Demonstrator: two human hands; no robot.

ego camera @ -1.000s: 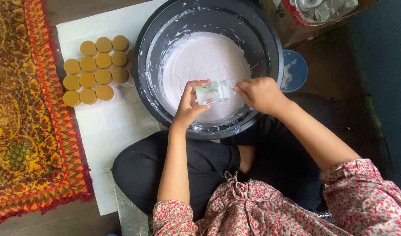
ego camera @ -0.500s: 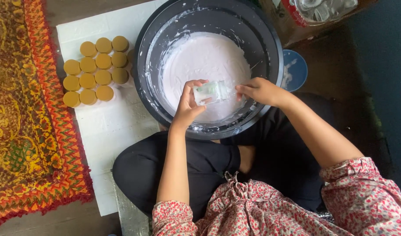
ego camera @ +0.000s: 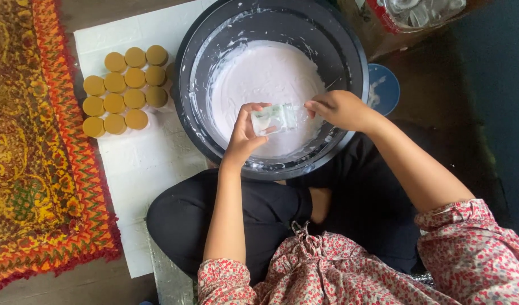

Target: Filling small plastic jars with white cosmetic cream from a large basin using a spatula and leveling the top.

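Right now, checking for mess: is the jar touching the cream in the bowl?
Cannot tell. In the head view the left hand holds the jar over the pink cream in the bowl, but from above no gap or contact shows.

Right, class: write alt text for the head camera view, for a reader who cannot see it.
A seated person's left hand holds a small clear jar over a large dark bowl of pale pink cream, the right hand at the jar's mouth. Gold-lidded jars stand grouped on a white sheet to the left, beside a colourful rug.
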